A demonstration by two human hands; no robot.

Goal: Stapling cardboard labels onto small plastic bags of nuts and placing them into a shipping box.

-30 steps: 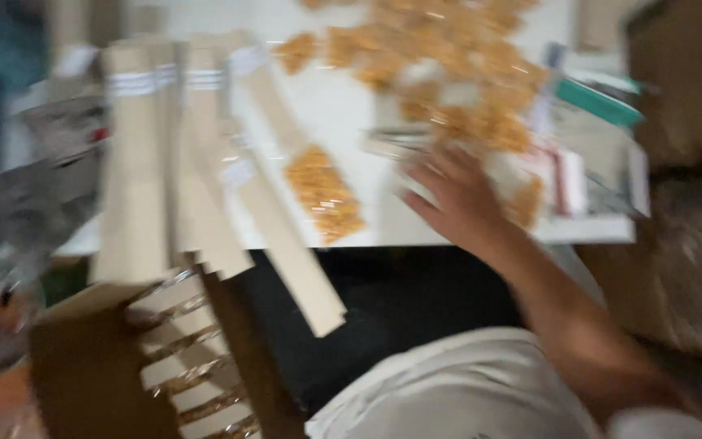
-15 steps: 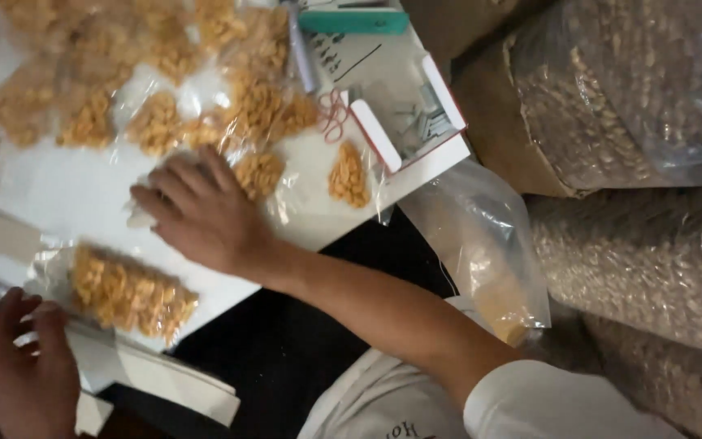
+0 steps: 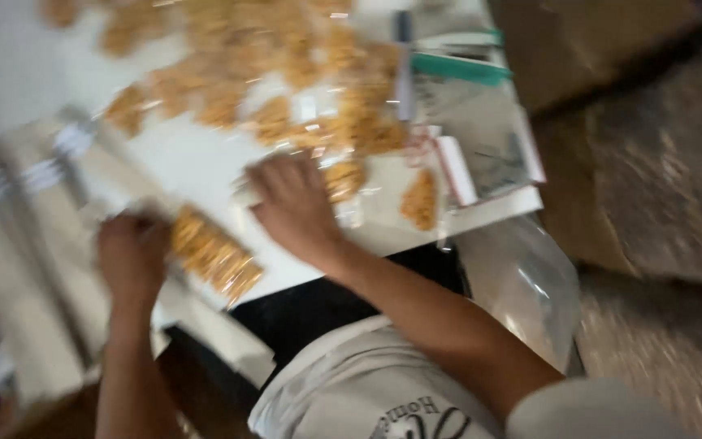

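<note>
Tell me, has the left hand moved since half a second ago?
Yes. The left hand has come up from the beige strips onto the near end of the orange snack packet.

- Motion blur is smearing the whole head view; no edge is reading sharp.
- Bright light is washing out the white table at upper left, nearly to blank.
- Small glints are flaring off the clear packets of orange pieces.
- The right side and the bottom corners are lying dim and murky.
- Both hands are showing soft, fingers indistinct.
</note>
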